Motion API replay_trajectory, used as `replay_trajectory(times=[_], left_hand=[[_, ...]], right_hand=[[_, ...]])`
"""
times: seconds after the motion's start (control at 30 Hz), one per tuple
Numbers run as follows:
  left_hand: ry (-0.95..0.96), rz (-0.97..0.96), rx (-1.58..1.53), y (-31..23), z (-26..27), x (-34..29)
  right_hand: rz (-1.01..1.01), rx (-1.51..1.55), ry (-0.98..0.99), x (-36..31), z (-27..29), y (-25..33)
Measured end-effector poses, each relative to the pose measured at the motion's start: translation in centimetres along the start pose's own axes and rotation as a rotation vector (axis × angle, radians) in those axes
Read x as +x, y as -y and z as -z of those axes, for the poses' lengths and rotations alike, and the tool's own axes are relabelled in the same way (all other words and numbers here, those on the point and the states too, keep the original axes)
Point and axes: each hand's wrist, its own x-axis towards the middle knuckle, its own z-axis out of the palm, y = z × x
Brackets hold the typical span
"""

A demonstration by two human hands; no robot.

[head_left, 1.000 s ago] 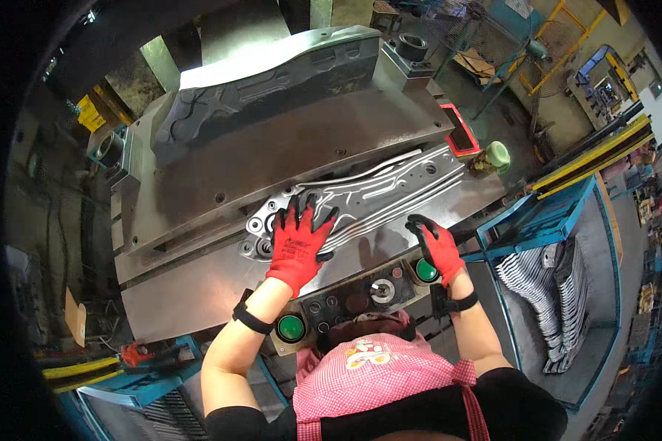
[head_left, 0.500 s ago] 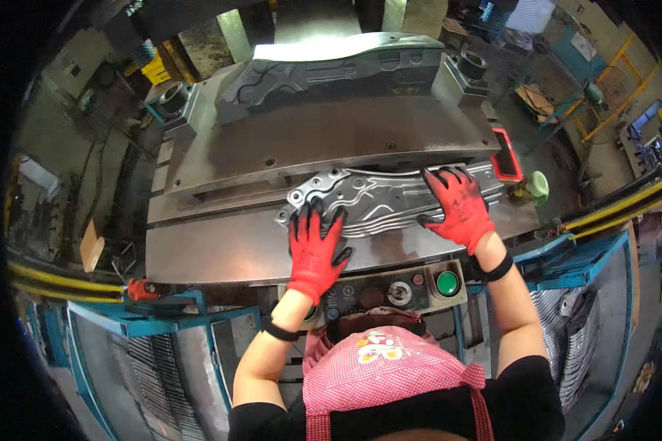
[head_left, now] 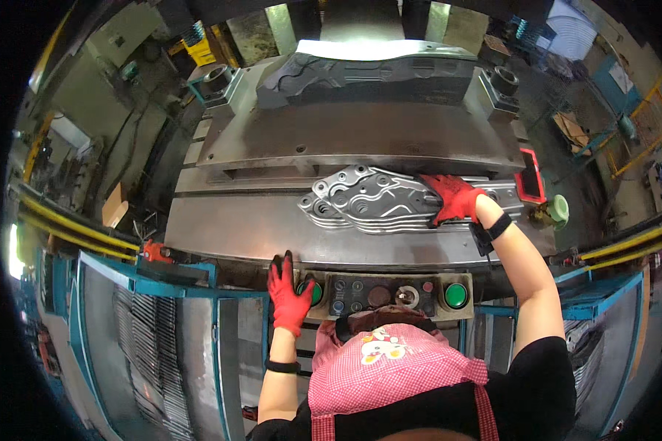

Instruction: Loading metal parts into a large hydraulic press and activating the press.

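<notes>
So, going left to right: at the far left we had a blue-framed rack [head_left: 81, 323] with a row of thin metal pieces [head_left: 154, 345] packed inside. Next was our left hand [head_left: 290, 295] in its red and black glove, fingers spread, just at the front edge of the steel bench [head_left: 235, 228]. It partly covered a green button [head_left: 316, 295] on the control box [head_left: 393, 284]; we couldn't tell if it was touching. Right of centre on the bench lay the stamped metal panels [head_left: 386, 202], looked like two overlapping, just in front of the big steel die [head_left: 375, 136]. Our right hand [head_left: 453, 201] was over their right part, thumb well apart from the fingers, but we honestly couldn't tell whether it was pinching an edge or only resting there. Past that, a red-rimmed tray [head_left: 542, 187] and a pale green cup [head_left: 559, 209] sat near the bench's right end.
</notes>
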Motion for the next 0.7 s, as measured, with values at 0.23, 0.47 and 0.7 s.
replay_trajectory(times=[0.23,0.47,0.7], left_hand=[[-0.062,0.051,-0.751,-1.5,-3.4,10.0],[0.057,-0.116,-0.939,2.0,-7.4,14.0],[0.124,-0.140,-0.829,-2.7,-5.9,12.0]], right_hand=[[-0.032,0.038,0.039,-1.9,1.3,2.8],[-0.004,-0.024,-0.089,-3.8,-1.0,2.0],[-0.006,-0.046,-0.137,-6.2,-0.6,1.2]])
